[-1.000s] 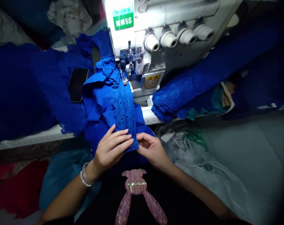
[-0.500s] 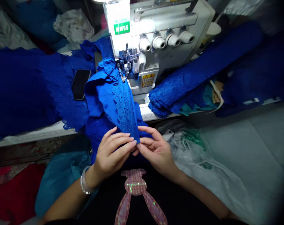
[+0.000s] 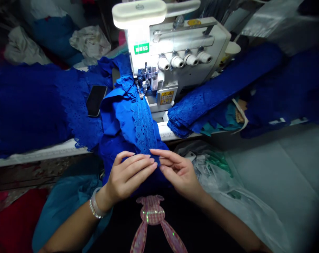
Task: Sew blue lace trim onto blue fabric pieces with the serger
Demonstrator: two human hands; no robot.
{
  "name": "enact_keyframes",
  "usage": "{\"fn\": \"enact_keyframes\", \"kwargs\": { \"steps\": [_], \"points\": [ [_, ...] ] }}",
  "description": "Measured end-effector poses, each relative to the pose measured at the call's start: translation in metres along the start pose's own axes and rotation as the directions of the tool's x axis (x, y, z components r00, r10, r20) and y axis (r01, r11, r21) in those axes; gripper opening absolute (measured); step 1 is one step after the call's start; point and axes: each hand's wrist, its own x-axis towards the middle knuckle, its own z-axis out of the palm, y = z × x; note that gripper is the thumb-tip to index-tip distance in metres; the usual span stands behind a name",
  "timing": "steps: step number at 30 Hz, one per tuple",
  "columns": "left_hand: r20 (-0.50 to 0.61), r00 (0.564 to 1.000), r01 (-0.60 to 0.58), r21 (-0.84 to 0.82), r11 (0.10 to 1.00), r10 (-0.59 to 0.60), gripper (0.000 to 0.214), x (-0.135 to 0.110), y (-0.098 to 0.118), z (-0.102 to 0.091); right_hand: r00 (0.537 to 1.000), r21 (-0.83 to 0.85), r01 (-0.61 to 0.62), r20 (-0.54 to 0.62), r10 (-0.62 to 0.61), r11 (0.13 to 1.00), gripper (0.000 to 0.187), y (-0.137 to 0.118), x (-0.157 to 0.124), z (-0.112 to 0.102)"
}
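Note:
A bright blue garment [image 3: 117, 116] with an eyelet lace strip [image 3: 142, 119] runs from under the presser foot of a white overlock sewing machine [image 3: 175, 52] down to my lap. My left hand [image 3: 128, 174], a beaded bracelet on its wrist, pinches the lower end of the lace strip between fingers and thumb. My right hand [image 3: 177, 170] meets it from the right, its fingertips closed on the same fabric edge. Both hands sit just below the table's front edge.
A black phone [image 3: 95, 100] lies on the table left of the garment. Dark blue lace fabric [image 3: 43, 105] is piled at the left, and folded blue lace [image 3: 217, 95] lies right of the machine. Clear plastic bags [image 3: 228, 186] and grey cloth fill the right.
The view has pulled back and tilted up, showing the machine's top. My hands have slid slightly lower along the lace strip, still pinching its end together.

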Motion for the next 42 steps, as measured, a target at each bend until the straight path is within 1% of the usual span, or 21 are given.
{"fn": "enact_keyframes", "kwargs": {
  "steps": [2,3,4,5,7,8,9,10,12,15,18,19,21,25,28,32,34,36,39,40,42],
  "points": [
    [-0.036,0.997,-0.073,0.007,0.997,0.073,0.021,0.003,-0.005,-0.003,0.995,-0.116,0.080,0.062,-0.073,0.990,0.035,-0.002,0.004,-0.005],
    [-0.054,0.993,-0.105,0.007,0.994,0.106,0.020,0.005,-0.007,-0.004,0.985,-0.209,0.160,0.093,-0.143,0.965,0.034,-0.003,0.006,-0.007],
    [-0.068,0.989,-0.132,0.004,0.991,0.132,0.018,0.007,-0.008,-0.007,0.962,-0.313,0.269,0.130,-0.240,0.911,0.034,-0.005,0.009,-0.011],
    [-0.076,0.985,-0.153,-0.004,0.988,0.152,0.017,0.009,-0.009,-0.009,0.919,-0.416,0.394,0.182,-0.349,0.819,0.034,-0.005,0.012,-0.014],
    [-0.093,0.978,-0.194,-0.045,0.980,0.189,0.012,0.013,-0.011,-0.011,0.780,-0.563,0.612,0.312,-0.543,0.555,0.035,-0.007,0.018,-0.019],
    [-0.102,0.975,-0.207,-0.066,0.976,0.200,0.008,0.014,-0.013,-0.011,0.707,-0.599,0.677,0.371,-0.602,0.427,0.034,-0.007,0.020,-0.020],
    [-0.105,0.974,-0.208,-0.078,0.975,0.200,0.003,0.016,-0.017,-0.008,0.647,-0.617,0.715,0.409,-0.643,0.328,0.032,-0.007,0.022,-0.020],
    [-0.102,0.977,-0.198,-0.077,0.977,0.190,0.006,0.019,-0.022,-0.005,0.609,-0.629,0.731,0.428,-0.668,0.264,0.030,-0.007,0.023,-0.020],
    [-0.080,0.988,-0.131,-0.017,0.991,0.129,0.023,0.028,-0.039,0.007,0.581,-0.664,0.719,0.410,-0.703,0.206,0.024,-0.007,0.025,-0.016],
    [-0.091,0.996,0.013,0.163,0.987,0.002,0.042,0.048,-0.079,0.027,0.544,-0.731,0.670,0.367,-0.755,0.128,0.022,-0.003,0.026,-0.010],
    [-0.149,0.987,0.103,0.275,0.956,-0.063,0.031,0.067,-0.115,0.034,0.468,-0.707,0.707,0.431,-0.771,0.034,0.029,0.006,0.025,-0.010],
    [-0.150,0.987,0.104,0.287,0.952,-0.062,0.027,0.071,-0.122,0.033,0.455,-0.688,0.725,0.451,-0.768,0.026,0.033,0.010,0.025,-0.012],
    [-0.128,0.991,0.079,0.298,0.951,-0.042,0.025,0.075,-0.129,0.029,0.457,-0.668,0.742,0.455,-0.764,0.046,0.036,0.019,0.024,-0.017],
    [-0.030,0.999,-0.016,0.380,0.925,0.030,0.029,0.075,-0.128,0.020,0.476,-0.652,0.754,0.463,-0.747,0.076,0.034,0.031,0.020,-0.023],
    [-0.030,0.996,-0.061,0.384,0.921,0.078,0.025,0.077,-0.126,0.017,0.453,-0.641,0.766,0.483,-0.750,0.049,0.032,0.034,0.020,-0.024],
    [-0.006,0.993,-0.114,0.285,0.952,0.120,0.019,0.079,-0.124,0.015,0.393,-0.634,0.773,0.502,-0.770,-0.018,0.031,0.036,0.021,-0.023],
    [-0.008,0.994,-0.105,0.262,0.959,0.112,0.019,0.079,-0.124,0.016,0.379,-0.633,0.773,0.513,-0.770,-0.042,0.030,0.035,0.022,-0.024],
    [-0.018,0.997,-0.068,0.273,0.960,0.076,0.021,0.080,-0.125,0.017,0.408,-0.642,0.766,0.518,-0.751,-0.027,0.029,0.032,0.025,-0.024],
    [0.010,0.998,-0.055,0.311,0.949,0.054,0.024,0.082,-0.128,0.018,0.469,-0.655,0.754,0.488,-0.736,0.047,0.035,0.025,0.035,-0.026],
    [0.023,0.998,-0.060,0.326,0.944,0.056,0.025,0.082,-0.129,0.017,0.476,-0.654,0.754,0.475,-0.740,0.065,0.037,0.023,0.041,-0.027],
    [0.042,0.998,-0.063,0.342,0.937,0.052,0.026,0.083,-0.132,0.015,0.468,-0.644,0.761,0.461,-0.754,0.079,0.038,0.021,0.053,-0.028]
  ]
}}
